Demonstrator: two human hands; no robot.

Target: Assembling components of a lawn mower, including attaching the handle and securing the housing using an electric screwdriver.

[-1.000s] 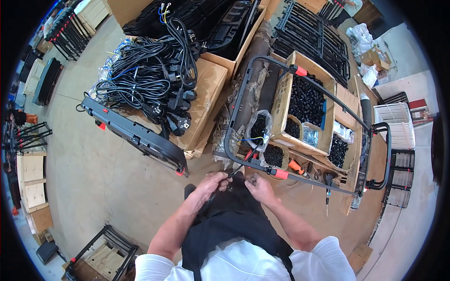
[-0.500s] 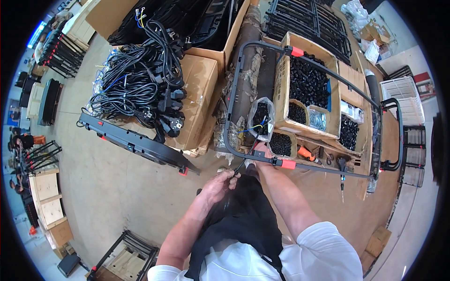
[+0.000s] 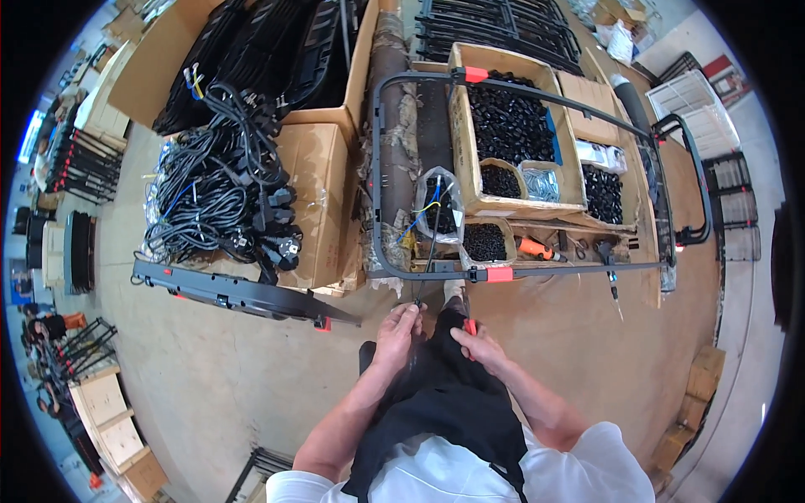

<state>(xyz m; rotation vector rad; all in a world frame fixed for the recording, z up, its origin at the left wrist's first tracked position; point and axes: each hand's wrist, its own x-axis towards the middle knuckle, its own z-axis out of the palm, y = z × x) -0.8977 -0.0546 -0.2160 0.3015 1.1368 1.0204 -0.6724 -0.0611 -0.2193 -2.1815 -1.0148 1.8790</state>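
Workshop, tan floor [image 3: 251, 369]: L hand [image 3: 399, 329] pinching blk cable [image 3: 433, 243], R hand [image 3: 480, 345] gripping red item [image 3: 470, 326]

Nearest: blk apron [image 3: 419, 419] over white shirt, both on near side of blk frame [image 3: 570, 269]. L hand just short of frame's near L corner, thumb + fingers closed on lower end of blk cable; tip mostly hidden. R hand same side of frame, to R of L hand, closed round red item; only part shows, type can't tell.

Blk cable: L hand up to frame's near rail, then on within frame outline, far end w/ bare blue + yellow wires [image 3: 435, 201]. Over or through rail, can't tell.

Seen inside frame outline, near to far: small box [image 3: 506, 230] of blk bits; orange tool [image 3: 537, 248] to its R; clear bag [image 3: 422, 205] of dark bits, behind cable; big divided parts box [image 3: 545, 207] w/ blk pcs + silver hardware.

L of frame: dark panel [image 3: 221, 298] w/ red fittings, then tangled cable pile [image 3: 218, 193] w/ plugs, beside brown carton [image 3: 314, 193]. Beyond frame: stacked blk frames [image 3: 495, 33]. Far R of frame: white rack [image 3: 692, 109].
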